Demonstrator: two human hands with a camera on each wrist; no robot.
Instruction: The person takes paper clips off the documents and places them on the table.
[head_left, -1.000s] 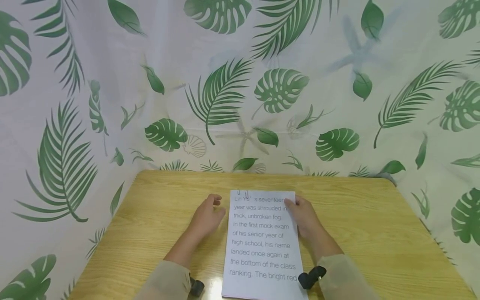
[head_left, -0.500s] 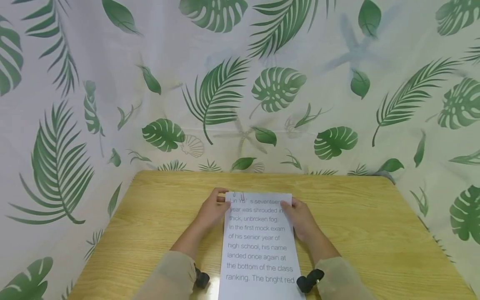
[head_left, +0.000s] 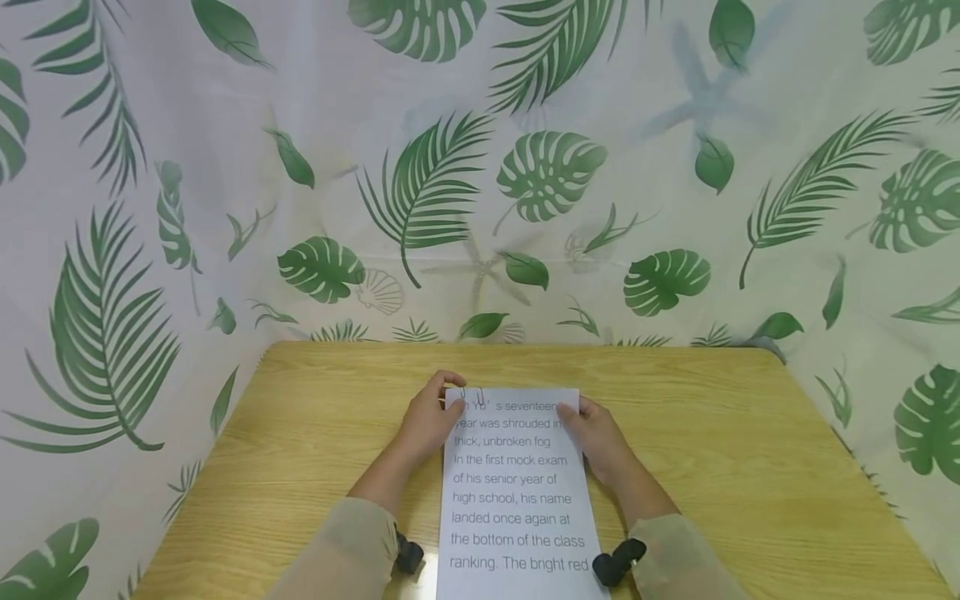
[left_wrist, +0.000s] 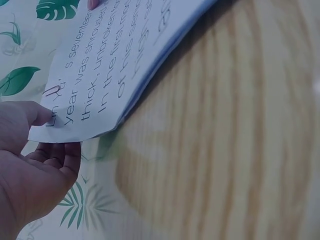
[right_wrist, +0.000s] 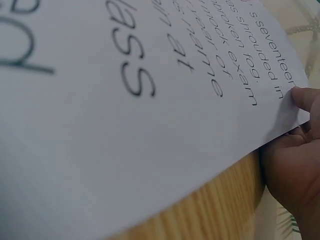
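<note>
A stack of printed paper sheets (head_left: pixel 513 492) with large black text lies lengthwise before me, its far end raised off the table. My left hand (head_left: pixel 427 421) pinches the upper left corner, thumb on top and fingers curled beneath, as the left wrist view shows. On the opposite corner my right hand (head_left: pixel 600 437) grips the edge the same way, its thumb over the print. Two paper clips (head_left: pixel 480 396) sit on the top edge close to my left thumb; one reddish paper clip (left_wrist: pixel 51 90) shows clearly in the left wrist view.
The wooden table (head_left: pixel 750 467) extends to both sides of the paper. A white curtain (head_left: pixel 600 108) with green leaf prints hangs behind it and along the sides. Each wrist carries a small black device (head_left: pixel 618 562).
My left hand has moved in from beside the paper and taken hold of its upper left corner. The right hand keeps its grip as the paper shifts slightly left and nearer in view.
</note>
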